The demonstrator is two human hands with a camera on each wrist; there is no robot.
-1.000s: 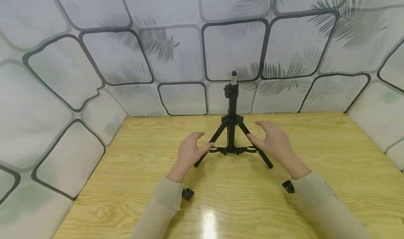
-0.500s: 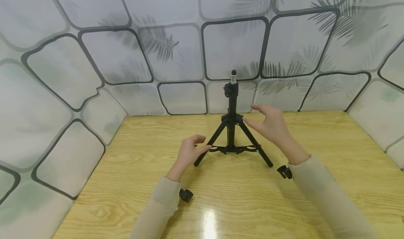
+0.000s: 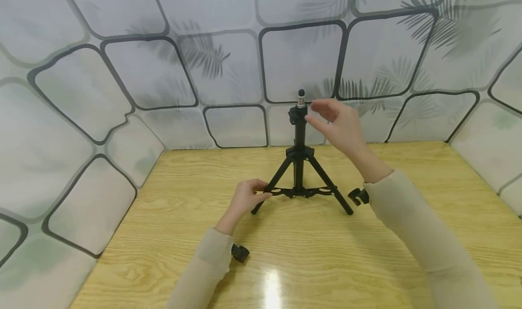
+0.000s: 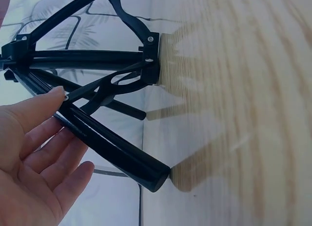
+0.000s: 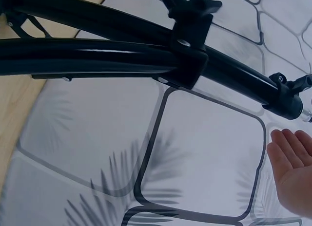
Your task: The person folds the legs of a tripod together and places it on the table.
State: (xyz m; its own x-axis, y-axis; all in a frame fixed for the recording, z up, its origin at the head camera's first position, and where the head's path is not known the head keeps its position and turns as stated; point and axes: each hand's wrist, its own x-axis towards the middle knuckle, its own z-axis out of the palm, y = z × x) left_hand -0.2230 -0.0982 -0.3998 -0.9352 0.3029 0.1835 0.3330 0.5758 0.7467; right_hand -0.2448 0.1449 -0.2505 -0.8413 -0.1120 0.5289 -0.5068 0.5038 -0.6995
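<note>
A black light-stand tripod (image 3: 299, 137) stands upright on the wooden table with its legs spread. It has a silver tip with a black cap (image 3: 302, 93) and a clamp knob (image 3: 292, 117) near the top. My left hand (image 3: 244, 196) holds the left leg (image 4: 122, 155), thumb on one side and fingers passing behind it. My right hand (image 3: 338, 123) is raised beside the top of the column, thumb and fingers spread apart. In the right wrist view the fingers (image 5: 287, 150) are apart from the upper collar (image 5: 287, 102).
The wooden table (image 3: 183, 227) meets a patterned cloth backdrop (image 3: 228, 73) behind the tripod and at both sides. A black wrist mount (image 3: 240, 253) shows at the left cuff, and another wrist mount (image 3: 359, 196) at the right cuff.
My right hand has risen from the right leg to beside the top of the column. My left hand has closed in around the left leg. The tripod stays in place.
</note>
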